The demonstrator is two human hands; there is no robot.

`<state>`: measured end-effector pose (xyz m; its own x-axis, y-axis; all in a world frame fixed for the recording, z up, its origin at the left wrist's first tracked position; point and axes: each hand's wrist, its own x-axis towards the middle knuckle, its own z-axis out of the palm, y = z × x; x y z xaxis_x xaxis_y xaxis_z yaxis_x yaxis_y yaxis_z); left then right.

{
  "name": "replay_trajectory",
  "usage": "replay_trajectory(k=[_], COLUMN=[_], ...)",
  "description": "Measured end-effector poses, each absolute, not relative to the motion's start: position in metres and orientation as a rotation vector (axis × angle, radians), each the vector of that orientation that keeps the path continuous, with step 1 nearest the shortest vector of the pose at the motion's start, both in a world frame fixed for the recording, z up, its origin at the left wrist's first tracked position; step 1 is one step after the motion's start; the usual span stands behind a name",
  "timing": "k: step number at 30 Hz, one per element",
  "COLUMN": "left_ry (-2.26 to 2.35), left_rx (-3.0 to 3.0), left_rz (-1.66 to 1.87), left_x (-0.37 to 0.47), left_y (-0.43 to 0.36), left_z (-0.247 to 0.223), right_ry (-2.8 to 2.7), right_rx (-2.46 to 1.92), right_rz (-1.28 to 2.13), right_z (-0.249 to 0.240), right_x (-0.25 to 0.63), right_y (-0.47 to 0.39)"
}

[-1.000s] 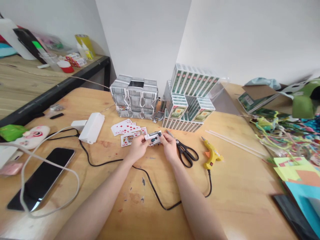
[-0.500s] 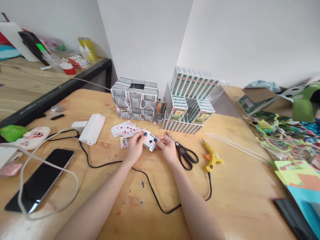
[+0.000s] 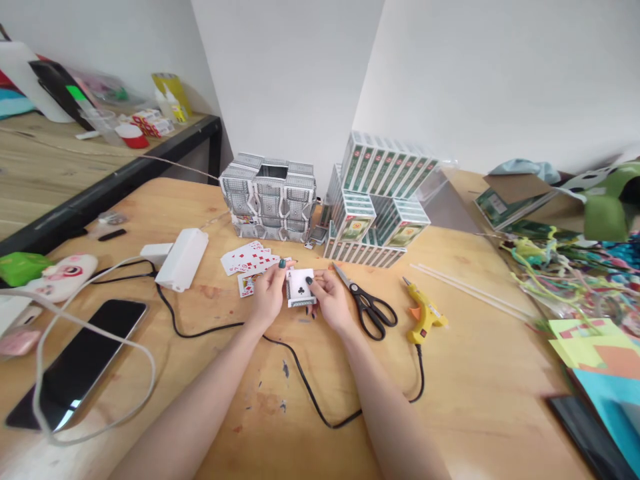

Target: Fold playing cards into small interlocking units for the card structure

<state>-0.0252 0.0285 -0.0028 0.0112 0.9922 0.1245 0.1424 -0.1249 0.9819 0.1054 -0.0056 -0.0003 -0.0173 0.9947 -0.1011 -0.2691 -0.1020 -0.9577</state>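
A folded playing card piece (image 3: 301, 288), with an ace of clubs facing up and grey patterned edges, is between my hands above the table. My right hand (image 3: 331, 299) grips its right side, thumb on the face and fingers underneath. At its upper left edge, my left hand (image 3: 269, 297) is closed in a pinch, its fingertips partly hidden. Loose playing cards (image 3: 253, 259), mostly red suits, lie fanned out just beyond my left hand. Behind them stands a box-like structure of folded cards (image 3: 273, 200). Black-handled scissors (image 3: 373, 308) rest right of my right hand.
A yellow glue gun (image 3: 424, 313) with a black cord lies at the right, near white sticks (image 3: 470, 290). Boxed card decks (image 3: 380, 200) are stacked at the back. A phone (image 3: 75, 367), a white power block (image 3: 185, 260) and looping cables occupy the left; craft scraps crowd the right.
The folded card piece has turned from slanted to nearly square and faces up more fully. My left thumb has shifted up and left along its edge.
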Motion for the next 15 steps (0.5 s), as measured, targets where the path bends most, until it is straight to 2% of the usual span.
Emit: replay_trajectory(k=[6,15], left_ry=[1.209,1.189], left_rx=[1.508,1.393], left_rz=[1.155,1.221], left_x=[-0.0232,-0.0185], left_y=[0.0250,0.0192], left_z=[-0.0064,0.0016], right_ry=[-0.882,-0.818], right_rx=[-1.025,-0.964], right_rz=[1.403,1.585], right_z=[0.0013,-0.0010], right_x=[0.1023,0.1001], right_y=[-0.0056,-0.0074])
